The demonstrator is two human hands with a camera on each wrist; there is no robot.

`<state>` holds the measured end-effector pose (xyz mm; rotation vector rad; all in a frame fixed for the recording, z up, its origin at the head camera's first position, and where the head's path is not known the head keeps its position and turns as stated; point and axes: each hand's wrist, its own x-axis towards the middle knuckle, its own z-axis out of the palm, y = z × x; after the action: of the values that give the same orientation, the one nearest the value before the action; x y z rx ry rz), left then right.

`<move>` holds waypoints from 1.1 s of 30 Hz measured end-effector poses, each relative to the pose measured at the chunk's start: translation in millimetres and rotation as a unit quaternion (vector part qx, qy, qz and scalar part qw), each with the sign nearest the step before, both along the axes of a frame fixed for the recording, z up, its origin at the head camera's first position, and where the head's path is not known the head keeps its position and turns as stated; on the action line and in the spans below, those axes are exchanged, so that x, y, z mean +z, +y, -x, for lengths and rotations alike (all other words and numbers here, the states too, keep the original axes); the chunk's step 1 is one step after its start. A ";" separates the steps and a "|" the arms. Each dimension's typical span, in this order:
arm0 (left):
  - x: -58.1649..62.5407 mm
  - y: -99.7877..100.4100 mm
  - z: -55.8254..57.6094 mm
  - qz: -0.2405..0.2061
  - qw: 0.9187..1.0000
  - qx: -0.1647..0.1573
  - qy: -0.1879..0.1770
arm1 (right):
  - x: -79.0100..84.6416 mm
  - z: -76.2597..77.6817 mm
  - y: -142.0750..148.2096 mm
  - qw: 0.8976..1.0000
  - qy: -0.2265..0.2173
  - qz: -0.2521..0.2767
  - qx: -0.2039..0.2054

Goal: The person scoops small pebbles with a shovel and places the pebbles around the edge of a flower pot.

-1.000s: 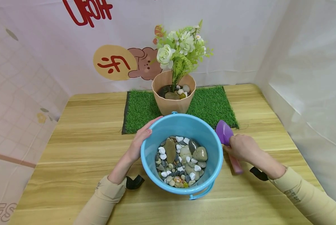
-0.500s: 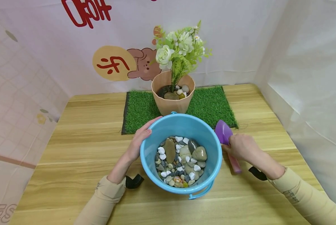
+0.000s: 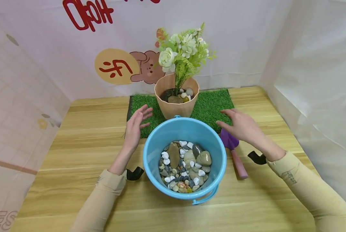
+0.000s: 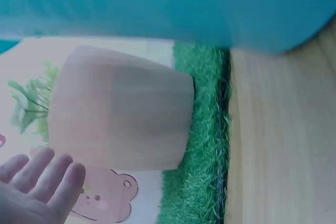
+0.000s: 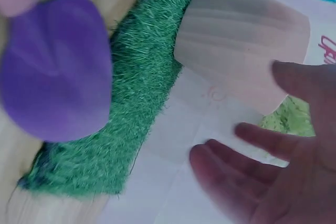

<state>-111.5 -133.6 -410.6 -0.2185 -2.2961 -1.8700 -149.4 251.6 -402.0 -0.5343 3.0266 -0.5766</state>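
Observation:
A light-blue bucket (image 3: 187,127) stands on the table with stones and pebbles (image 3: 190,172) inside. Left of its rim, my left hand (image 3: 133,130) is raised with fingers spread and holds nothing. My right hand (image 3: 243,127) hovers over the purple blade of a garden trowel (image 3: 238,164), fingers apart, nothing in them. The trowel's pink handle points toward me. Behind the bucket is a peach flowerpot (image 3: 176,109), with white flowers (image 3: 187,48) and some pebbles in it. In the right wrist view, the trowel's blade (image 5: 63,72) lies beside the edge of the grass mat.
The flowerpot stands on a green artificial grass mat (image 3: 214,104) at the back of the wooden table (image 3: 86,138). White printed cloth (image 3: 236,42) encloses the back and sides. The bucket's handle (image 3: 206,197) hangs down at the front.
My left hand has let go of the bucket and lifted away to the left. My right hand has released the trowel and risen above it. Bucket and trowel stay nearly where they were.

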 end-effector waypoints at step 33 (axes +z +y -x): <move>11.5 28.4 106.8 0.020 0.995 0.036 -0.093 | 11.3 107.2 -89.5 0.959 -0.056 0.277 0.005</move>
<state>-218.4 -105.2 -399.1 0.0352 -2.4258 -1.8836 -256.6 162.1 -390.7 -0.5000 2.7259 -1.4143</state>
